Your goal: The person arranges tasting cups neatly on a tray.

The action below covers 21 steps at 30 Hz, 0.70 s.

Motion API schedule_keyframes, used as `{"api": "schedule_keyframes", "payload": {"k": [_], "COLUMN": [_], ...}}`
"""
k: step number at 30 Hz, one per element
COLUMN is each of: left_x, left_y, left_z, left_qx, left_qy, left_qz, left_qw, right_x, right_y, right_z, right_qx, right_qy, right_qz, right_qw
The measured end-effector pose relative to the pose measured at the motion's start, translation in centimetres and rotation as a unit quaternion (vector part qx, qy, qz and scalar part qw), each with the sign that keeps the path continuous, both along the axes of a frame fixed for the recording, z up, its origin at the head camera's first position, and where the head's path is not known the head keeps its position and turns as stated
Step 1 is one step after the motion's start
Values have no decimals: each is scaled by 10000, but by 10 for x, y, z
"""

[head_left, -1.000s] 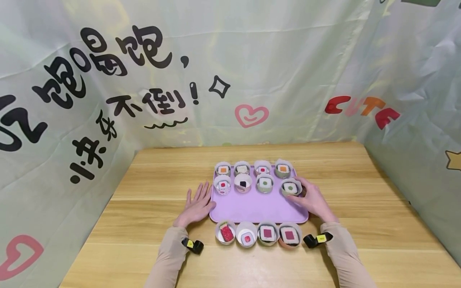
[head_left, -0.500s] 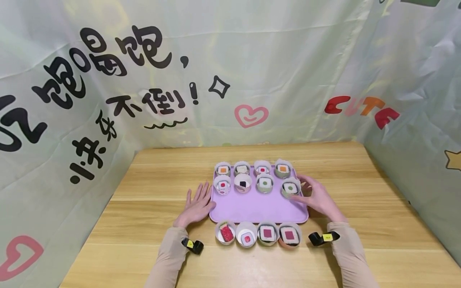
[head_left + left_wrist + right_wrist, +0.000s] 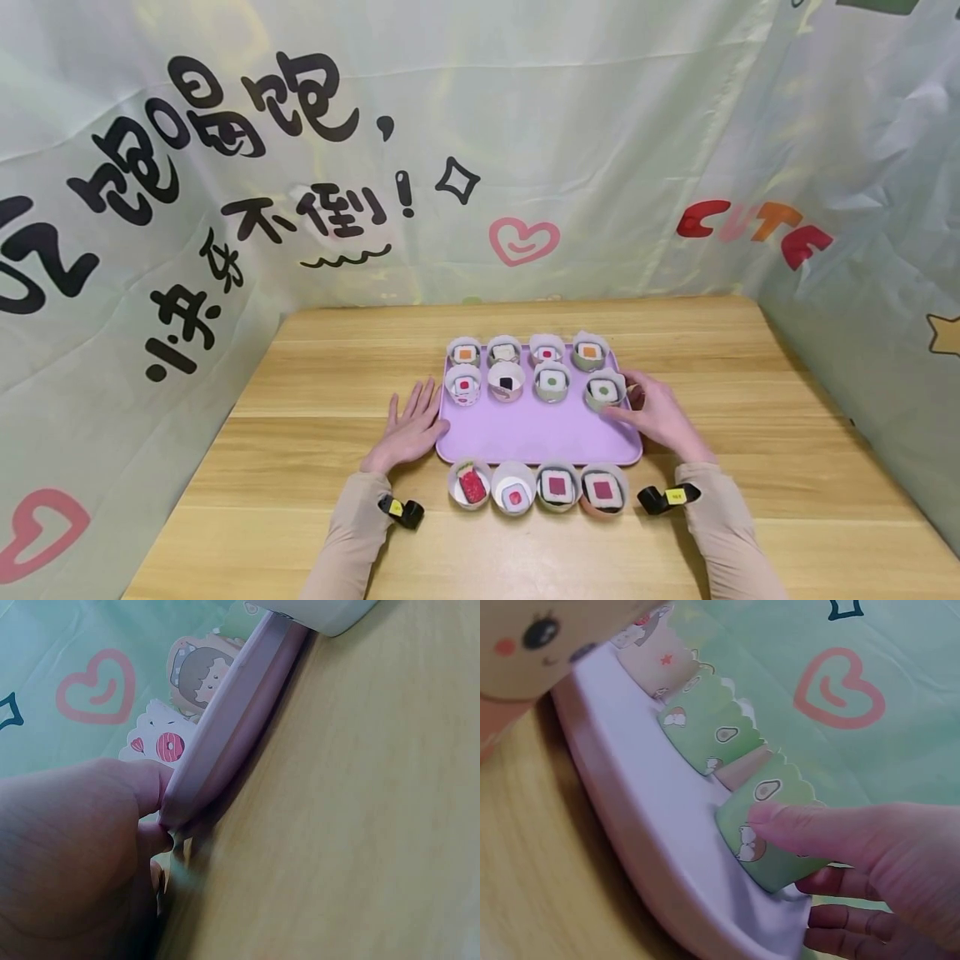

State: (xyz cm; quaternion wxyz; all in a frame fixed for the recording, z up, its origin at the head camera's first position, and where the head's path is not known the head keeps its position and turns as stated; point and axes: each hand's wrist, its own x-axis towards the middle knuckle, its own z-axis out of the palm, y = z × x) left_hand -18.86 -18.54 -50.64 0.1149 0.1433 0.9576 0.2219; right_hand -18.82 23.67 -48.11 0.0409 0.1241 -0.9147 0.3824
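In the head view, my right hand (image 3: 660,417) is at the tray's right side, thumb and fingers around a green paper baking cup (image 3: 604,400) holding a white square piece with a green dot. The right wrist view shows its thumb (image 3: 795,825) against the cup's printed side, with other fingers near its base. The cup stands on the lilac tray (image 3: 525,429), at the right end of the nearer of two rows of filled cups. My left hand (image 3: 405,429) lies with straight, spread fingers beside the tray's left edge, its thumb at the rim.
In front of the tray stands a row of several cups, including one with a red piece (image 3: 472,485) and one with a purple-centred square (image 3: 603,488). Wooden table (image 3: 337,350) surrounds the tray. A printed cloth backdrop (image 3: 600,150) rises behind and at both sides.
My right hand drew slightly right with its fingers loosening, then came back against the green cup. The cup has barely shifted. My left hand has stayed still.
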Motion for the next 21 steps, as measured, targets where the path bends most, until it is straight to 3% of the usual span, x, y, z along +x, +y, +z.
{"api": "schedule_keyframes", "payload": {"k": [21], "left_x": [1], "left_y": [1], "left_z": [4], "left_qx": [-12], "left_qy": [-68], "left_qz": [10], "left_qw": [10000], "right_x": [-2], "right_y": [-10], "right_z": [-11], "right_qx": [85], "right_qy": [354], "right_qz": [-608], "right_qw": [9975]}}
